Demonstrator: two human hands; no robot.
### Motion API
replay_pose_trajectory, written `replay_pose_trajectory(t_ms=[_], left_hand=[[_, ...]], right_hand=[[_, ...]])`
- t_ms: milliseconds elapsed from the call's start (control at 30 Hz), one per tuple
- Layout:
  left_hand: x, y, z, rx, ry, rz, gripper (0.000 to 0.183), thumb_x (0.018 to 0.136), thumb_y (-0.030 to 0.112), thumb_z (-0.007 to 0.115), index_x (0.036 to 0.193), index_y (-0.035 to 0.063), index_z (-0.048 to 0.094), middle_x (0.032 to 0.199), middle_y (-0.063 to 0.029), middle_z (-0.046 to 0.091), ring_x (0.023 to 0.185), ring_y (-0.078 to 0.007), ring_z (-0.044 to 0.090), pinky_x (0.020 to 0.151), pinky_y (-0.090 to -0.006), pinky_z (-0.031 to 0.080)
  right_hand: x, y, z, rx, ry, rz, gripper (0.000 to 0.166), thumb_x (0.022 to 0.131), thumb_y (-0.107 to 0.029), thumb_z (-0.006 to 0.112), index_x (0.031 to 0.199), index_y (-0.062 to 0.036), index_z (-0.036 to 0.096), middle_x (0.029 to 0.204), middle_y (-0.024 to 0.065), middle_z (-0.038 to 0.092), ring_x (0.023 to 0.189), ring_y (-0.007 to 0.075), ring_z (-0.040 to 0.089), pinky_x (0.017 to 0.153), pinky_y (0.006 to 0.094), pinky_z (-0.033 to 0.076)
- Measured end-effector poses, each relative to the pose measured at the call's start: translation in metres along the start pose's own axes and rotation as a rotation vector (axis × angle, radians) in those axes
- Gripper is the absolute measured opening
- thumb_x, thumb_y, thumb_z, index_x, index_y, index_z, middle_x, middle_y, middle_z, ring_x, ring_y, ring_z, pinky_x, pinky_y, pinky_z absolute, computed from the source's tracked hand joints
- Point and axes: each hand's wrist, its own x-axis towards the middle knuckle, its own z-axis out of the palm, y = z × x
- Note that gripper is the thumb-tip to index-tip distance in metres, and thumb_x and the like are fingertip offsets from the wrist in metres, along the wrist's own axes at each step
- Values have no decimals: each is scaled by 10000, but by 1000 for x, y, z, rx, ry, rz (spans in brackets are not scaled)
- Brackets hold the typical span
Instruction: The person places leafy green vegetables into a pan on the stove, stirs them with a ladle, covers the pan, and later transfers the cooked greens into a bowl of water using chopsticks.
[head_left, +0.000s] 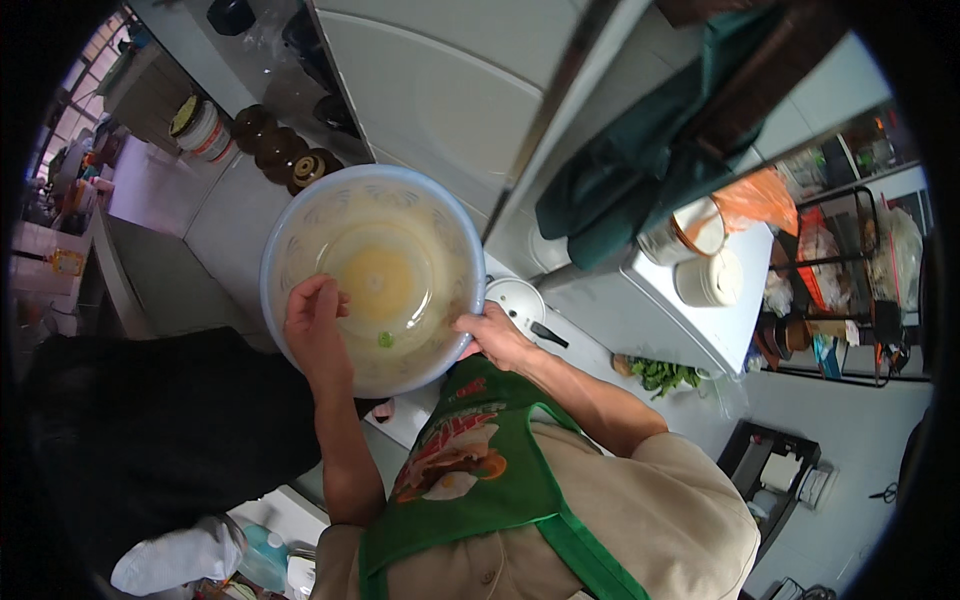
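A large round plastic basin (375, 277) with a pale blue rim hangs before my green apron (480, 457), tilted towards me. In it are a yellowish, shiny surface and a small green piece (385, 340); whether liquid lies in it I cannot tell. My right hand (491, 334) grips the rim at the lower right, thumb on the inner side, other fingers mostly hidden beneath. Over the basin's left side is my left hand (319, 322), its fingers curled in against the thumb, with nothing visible between them.
Another person in black clothing (172, 420) is close at the left. Beyond the basin stand brown glass jars (277, 150) and a white tub (202, 131). At the right are a lidded pot (517, 300), a dark green cloth (637, 165), a white canister (709, 279) and leafy greens (664, 375).
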Motion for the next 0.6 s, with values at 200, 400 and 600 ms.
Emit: replay_pose_trajectory(t_ms=[200, 400, 600], left_hand=[[72, 19, -4, 36, 91, 57, 88, 923, 83, 625, 991, 32, 649, 828, -15, 625, 752, -89, 552, 696, -237, 436], [130, 31, 6, -101, 38, 109, 91, 948, 125, 617, 998, 55, 648, 853, -6, 616, 746, -100, 535, 725, -253, 446], [199, 48, 7, -168, 50, 157, 67, 920, 79, 618, 962, 43, 654, 826, -12, 634, 736, -77, 555, 691, -230, 438]], right_hand=[[73, -44, 30, -45, -130, -103, 365, 890, -144, 576, 1174, 84, 591, 1032, 150, 680, 861, 212, 686, 683, 342, 599], [107, -93, 55, -71, -140, -133, 356, 872, -135, 581, 1148, 89, 609, 1046, 180, 677, 895, 253, 683, 680, 372, 602], [138, -116, 82, -105, -139, -144, 377, 878, -155, 570, 1145, 108, 606, 1035, 197, 676, 871, 267, 685, 683, 370, 603]])
